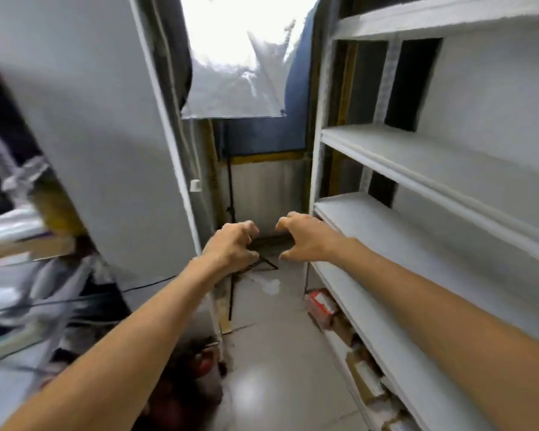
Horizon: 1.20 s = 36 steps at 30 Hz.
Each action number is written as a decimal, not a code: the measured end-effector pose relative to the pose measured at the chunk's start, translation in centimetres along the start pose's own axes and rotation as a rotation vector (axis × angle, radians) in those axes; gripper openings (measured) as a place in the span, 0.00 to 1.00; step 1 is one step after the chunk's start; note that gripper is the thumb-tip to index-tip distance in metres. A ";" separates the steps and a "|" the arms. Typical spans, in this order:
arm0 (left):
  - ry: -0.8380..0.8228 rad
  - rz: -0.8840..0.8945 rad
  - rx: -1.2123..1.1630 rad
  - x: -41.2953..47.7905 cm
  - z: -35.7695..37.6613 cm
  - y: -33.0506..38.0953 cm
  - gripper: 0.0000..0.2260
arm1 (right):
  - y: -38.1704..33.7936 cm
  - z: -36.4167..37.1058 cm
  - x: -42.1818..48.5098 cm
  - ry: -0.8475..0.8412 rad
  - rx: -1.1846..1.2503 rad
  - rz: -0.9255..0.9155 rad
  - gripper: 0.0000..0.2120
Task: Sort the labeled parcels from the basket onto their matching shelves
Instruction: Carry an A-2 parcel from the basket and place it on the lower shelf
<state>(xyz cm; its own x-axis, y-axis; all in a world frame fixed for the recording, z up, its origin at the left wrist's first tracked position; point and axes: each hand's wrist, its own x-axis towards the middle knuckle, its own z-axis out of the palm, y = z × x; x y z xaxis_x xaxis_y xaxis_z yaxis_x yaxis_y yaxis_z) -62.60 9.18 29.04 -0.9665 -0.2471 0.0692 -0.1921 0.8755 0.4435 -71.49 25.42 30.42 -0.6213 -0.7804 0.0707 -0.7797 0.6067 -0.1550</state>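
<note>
Nearest the camera, two bare forearms reach forward down a narrow aisle, over a pale floor [271, 353]. The left hand [231, 244] and the right hand [305, 237] hover side by side, near each other but not touching, at about the level of the front left corner of the white shelf unit [386, 244] on the right. Both hands are empty: the fingers [249, 228] of each are curled like claws, spread apart and half open, thumbs below, closing on nothing and touching nothing.

Judging by this, the person is between parcels, hands free and moving through the aisle, not placing anything. No basket can be seen here, so I cannot tell where it stands; the next move calls for finding it, taking up one labeled parcel, reading its label and choosing the shelf that fits.

On the right, the middle boards of the shelf unit are bare. Under its lowest board, along the floor edge, lies a row of small parcels [364, 377], brownish boxes with pale labels, and a red and white box [321, 303] at the near end of that row toward the aisle. The labels are too blurred to read.

On the left stands a tall grey panel [91, 119], with blurred clutter beside it. Farther on, a light stand [231, 213] rises from the floor, carrying a bright silvery lamp shade [237, 73] at the aisle's far end.
</note>
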 end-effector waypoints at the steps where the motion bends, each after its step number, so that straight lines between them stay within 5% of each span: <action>1: 0.016 -0.092 -0.014 -1.9 -1.1 -2.7 0.20 | -2.7 0.8 1.9 -0.020 0.011 -0.105 0.29; 6: 0.170 -0.539 -0.010 -18.0 -5.5 -13.9 0.21 | -20.0 7.0 5.8 -0.127 0.052 -0.595 0.33; 9: 0.333 -0.982 0.002 -36.7 -5.2 -18.7 0.21 | -36.6 12.1 0.5 -0.274 0.052 -1.024 0.32; 14: 0.313 -1.073 -0.020 -40.9 -2.8 -19.8 0.20 | -40.1 15.0 -0.1 -0.326 0.017 -1.130 0.30; 19: 0.408 -1.390 -0.068 -55.6 -2.1 -22.0 0.20 | -53.6 18.9 -6.9 -0.408 -0.053 -1.440 0.28; 26: 0.476 -1.480 -0.149 -63.9 -2.7 -29.7 0.21 | -65.6 24.7 -7.7 -0.510 -0.103 -1.475 0.31; 36: 0.358 -1.472 -0.345 -65.6 1.0 -38.0 0.22 | -69.6 32.5 -4.5 -0.716 -0.156 -1.286 0.34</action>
<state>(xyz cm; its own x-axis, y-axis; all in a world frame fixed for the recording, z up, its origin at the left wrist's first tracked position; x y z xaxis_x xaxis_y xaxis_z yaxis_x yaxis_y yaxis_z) 7.92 -7.44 6.74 0.1320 -0.8993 -0.4168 -0.8060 -0.3422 0.4830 -11.87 -18.25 8.87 0.6199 -0.6610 -0.4229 -0.7814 -0.5693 -0.2557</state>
